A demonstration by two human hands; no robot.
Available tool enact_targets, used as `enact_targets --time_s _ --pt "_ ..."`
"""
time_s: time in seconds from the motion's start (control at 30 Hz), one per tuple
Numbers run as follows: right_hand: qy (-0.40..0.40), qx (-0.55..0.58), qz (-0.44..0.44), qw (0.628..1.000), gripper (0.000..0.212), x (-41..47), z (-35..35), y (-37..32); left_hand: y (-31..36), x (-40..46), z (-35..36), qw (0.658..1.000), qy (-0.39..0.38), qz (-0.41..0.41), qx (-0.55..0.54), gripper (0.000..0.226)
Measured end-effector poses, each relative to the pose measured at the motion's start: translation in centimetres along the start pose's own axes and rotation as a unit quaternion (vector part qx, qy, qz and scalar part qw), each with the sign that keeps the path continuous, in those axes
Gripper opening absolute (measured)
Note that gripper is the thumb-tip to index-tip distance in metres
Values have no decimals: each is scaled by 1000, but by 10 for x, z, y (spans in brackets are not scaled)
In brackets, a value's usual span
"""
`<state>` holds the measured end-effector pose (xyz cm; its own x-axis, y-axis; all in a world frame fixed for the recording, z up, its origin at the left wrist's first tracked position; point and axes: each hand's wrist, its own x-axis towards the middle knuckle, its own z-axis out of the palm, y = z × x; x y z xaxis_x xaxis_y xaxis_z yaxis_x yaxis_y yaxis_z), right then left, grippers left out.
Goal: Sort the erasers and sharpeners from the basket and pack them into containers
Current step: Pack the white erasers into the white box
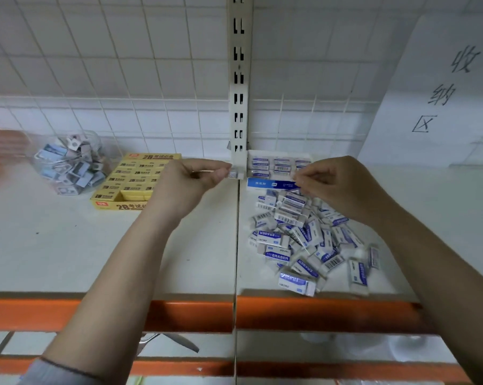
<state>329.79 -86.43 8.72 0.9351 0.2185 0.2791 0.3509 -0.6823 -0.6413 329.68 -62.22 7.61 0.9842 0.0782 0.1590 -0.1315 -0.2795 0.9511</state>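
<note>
Above the white shelf (68,245), the left hand (190,184) is pinching a small eraser (233,173) at its fingertips, while the right hand (334,184) is pinching something too small to identify. Loose erasers (304,240) are lying heaped below the right hand, before a partly filled white-and-blue box (273,168); a yellow eraser box (135,182) and a clear tub of sharpeners (68,165) are sitting left.

White shelf (68,245): erasers (304,240), boxes (132,184).

Both forearms reach forward — left hand (191,177) and right hand (332,184) raised, fingers curled in pinches.
</note>
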Motion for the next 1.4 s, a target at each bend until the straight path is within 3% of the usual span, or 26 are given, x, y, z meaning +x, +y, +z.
enact_targets --time_s 0.13,0.43,0.67,0.87,1.03,1.3,1.4 --pt "-10 -4 5 1000 10 -19 0 -2 2 19 5 991 -76 -14 -106 26" --pt "-41 -27 29 998 16 -38 12 -4 16 79 28 985 -119 -48 -111 21" --pt "-4 -97 38 995 28 -37 25 -1 17 111 44 976 -179 31 117 25" --pt "18 -80 41 996 21 -43 27 -6 23 120 60 913 -246 107 309 18" --pt "24 -85 44 995 19 -48 25 -9 16 120 65 891 -288 126 328 19" --pt "19 -83 56 995 22 -47 26 -8 6 118 67 907 -272 126 296 13" --pt "4 -140 33 990 21 -46 26 -8 3 117 65 905 -262 138 306 13"
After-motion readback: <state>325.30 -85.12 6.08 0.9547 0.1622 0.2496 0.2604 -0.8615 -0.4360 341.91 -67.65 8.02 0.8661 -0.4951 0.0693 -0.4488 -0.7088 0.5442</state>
